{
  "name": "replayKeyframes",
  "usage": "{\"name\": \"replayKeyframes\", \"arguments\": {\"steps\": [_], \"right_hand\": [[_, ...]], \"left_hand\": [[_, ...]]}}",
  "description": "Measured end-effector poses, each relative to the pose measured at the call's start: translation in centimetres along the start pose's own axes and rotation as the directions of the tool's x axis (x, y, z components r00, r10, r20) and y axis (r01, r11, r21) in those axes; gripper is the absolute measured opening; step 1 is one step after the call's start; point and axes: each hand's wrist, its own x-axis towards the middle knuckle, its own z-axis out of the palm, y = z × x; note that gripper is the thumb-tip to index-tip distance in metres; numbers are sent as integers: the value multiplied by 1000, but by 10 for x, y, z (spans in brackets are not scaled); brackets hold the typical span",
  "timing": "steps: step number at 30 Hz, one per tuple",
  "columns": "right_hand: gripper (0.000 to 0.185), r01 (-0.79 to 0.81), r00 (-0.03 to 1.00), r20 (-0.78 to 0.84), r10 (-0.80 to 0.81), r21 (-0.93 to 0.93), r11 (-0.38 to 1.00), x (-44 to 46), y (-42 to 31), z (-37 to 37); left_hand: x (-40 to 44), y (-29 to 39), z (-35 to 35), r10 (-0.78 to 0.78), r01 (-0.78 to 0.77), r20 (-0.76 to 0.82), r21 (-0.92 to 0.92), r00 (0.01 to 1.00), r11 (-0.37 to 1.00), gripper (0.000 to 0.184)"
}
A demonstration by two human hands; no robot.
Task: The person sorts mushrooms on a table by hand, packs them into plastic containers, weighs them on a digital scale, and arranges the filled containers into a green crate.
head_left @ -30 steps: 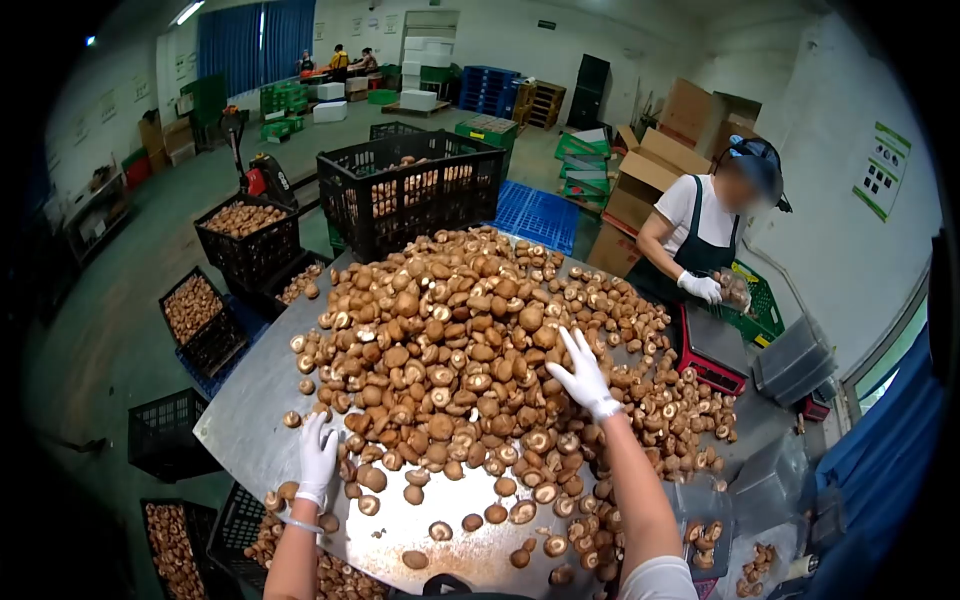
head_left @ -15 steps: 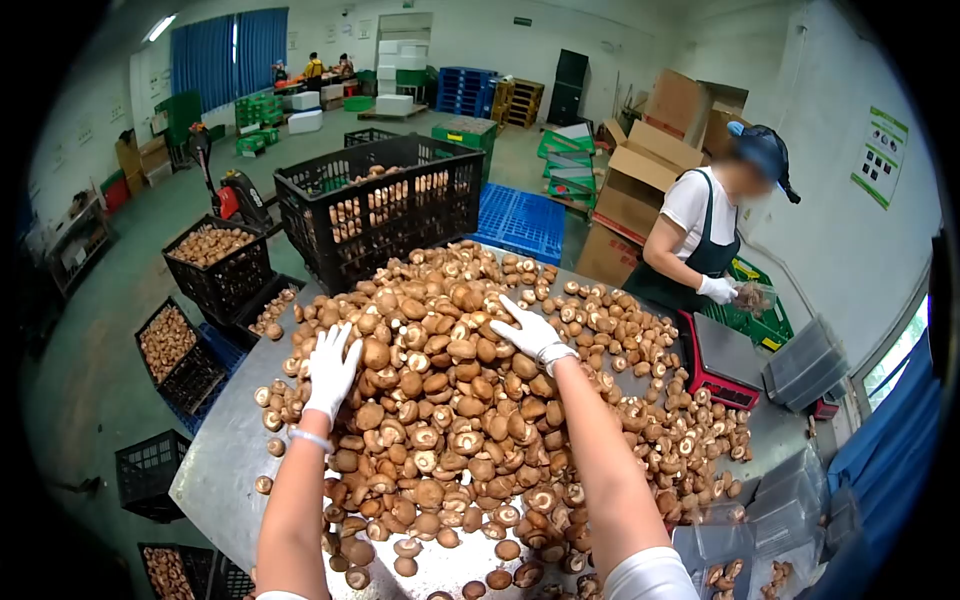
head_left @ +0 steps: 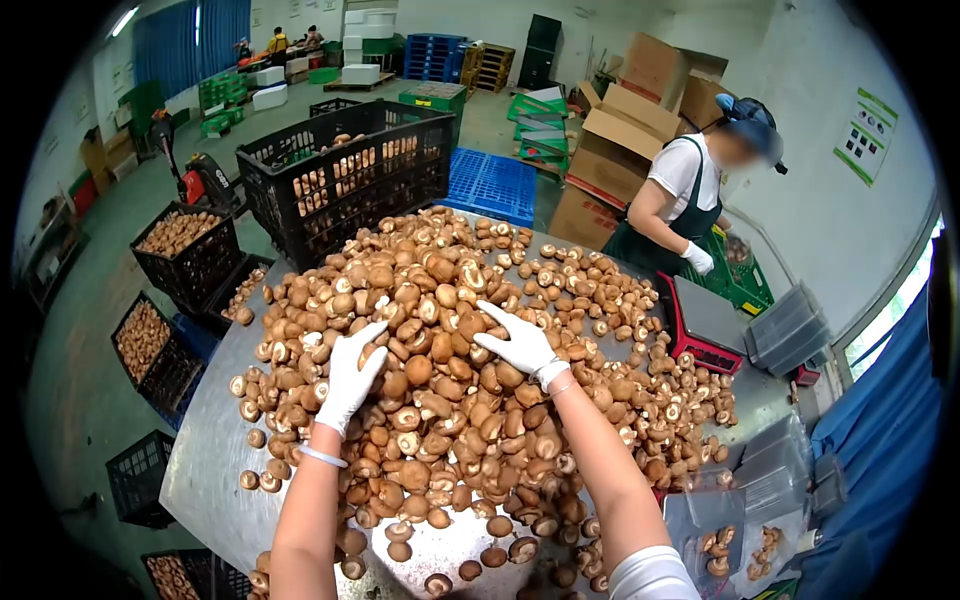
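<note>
A big heap of brown shiitake mushrooms (head_left: 430,400) covers the middle of a metal table (head_left: 215,470). My left hand (head_left: 352,378), in a white glove, rests against the heap's left side with thumb and fingers apart. On the right side of the heap lies my right hand (head_left: 522,346), also gloved, its fingers spread and touching mushrooms. Between the two hands several mushrooms are piled up, and neither hand grips one. Loose mushrooms lie in front of my forearms.
A black crate (head_left: 345,180) with mushrooms stands behind the heap. On the right are a red scale (head_left: 705,325), clear plastic boxes (head_left: 790,325) and trays with mushrooms (head_left: 715,540). A co-worker (head_left: 685,190) stands beyond the scale by a green crate (head_left: 745,285). More filled crates (head_left: 185,245) stand left.
My hands have come closer together and nearer to me over the heap, with mushrooms shifting between them. The co-worker's clear box has moved over the green crate. The view has tilted slightly.
</note>
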Motion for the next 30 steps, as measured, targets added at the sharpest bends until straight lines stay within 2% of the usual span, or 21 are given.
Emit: {"name": "replayKeyframes", "arguments": {"steps": [2, 3, 4, 6, 7, 8, 10, 11, 12, 13, 14, 16, 17, 18, 20, 22, 24, 26, 28, 30], "right_hand": [[69, 20, 1000, -10, -20, 51, 998, -8, -2, 1], [69, -1, 1000, -16, 2, 53, 999, -12, -4, 0], [68, -23, 999, -23, 24, 54, 998, -15, -6, 0], [67, -12, 999, -50, 17, 85, 996, -23, -4, 3], [65, 9, 999, -44, -4, 131, 991, -28, -2, 7], [63, 33, 999, -40, -26, 176, 984, -32, 0, 9], [62, 69, 997, -35, -63, 193, 979, -46, -10, 15], [62, 72, 997, -41, -66, 172, 983, -53, -15, 19], [61, 74, 997, -47, -68, 150, 986, -61, -22, 22], [59, 152, 986, -89, -139, 158, 976, -66, -27, 27], [58, 174, 982, -97, -165, 92, 981, -74, -33, 31], [57, 183, 980, -111, -164, 197, 963, -89, -39, 40], [58, 200, 975, -139, -176, 187, 962, -99, -37, 48], [58, 237, 964, -144, -224, 80, 968, -108, -36, 57], [57, 224, 974, -27, -226, -68, 972, -131, -45, 74], [55, 290, 951, -68, -303, -158, 944, -148, -55, 96], [54, 301, 948, -40, -317, -226, 927, -165, -68, 114], [54, 329, 933, -74, -351, -215, 920, -181, -77, 126], [53, 324, 929, -97, -357, -251, 912, -199, -88, 132], [51, 346, 924, -67, -377, -278, 896, -218, -90, 142]], "left_hand": [[-11, 15, 8, -54, 57, 18, -214, 998, 975, 49], [-20, 25, 9, -46, 46, 72, 11, 996, 999, 55], [-29, 22, 15, -35, 26, 81, 101, 996, 995, 55], [-45, 27, 28, -123, 147, 94, -310, 988, 939, 56], [-52, 36, 29, -127, 156, 98, -412, 987, 897, 55], [-60, 36, 35, -188, 223, 121, -570, 975, 791, 54], [-73, 40, 39, -187, 220, 116, -506, 976, 834, 52], [-86, 42, 43, -206, 268, 175, -523, 963, 809, 51], [-95, 40, 44, -247, 290, 152, -474, 957, 831, 49], [-105, 39, 47, -329, 360, 150, -470, 932, 806, 49], [-114, 37, 50, -407, 427, 149, -464, 901, 776, 48], [-126, 37, 51, -373, 383, 115, -446, 921, 809, 45], [-133, 36, 49, -327, 339, 102, -407, 940, 848, 42], [-140, 34, 46, -277, 290, 88, -367, 957, 884, 39], [-156, 38, 40, -197, 232, 158, -250, 968, 940, 35], [-176, 58, 29, -202, 249, 199, -248, 959, 936, 37], [-197, 64, 22, -115, 136, 152, -136, 982, 981, 42], [-221, 77, 12, -139, 155, 155, -102, 978, 983, 49], [-244, 89, 3, -103, 91, 141, 88, 985, 992, 51], [-267, 99, 0, -110, 93, 107, 148, 988, 985, 49]]}}
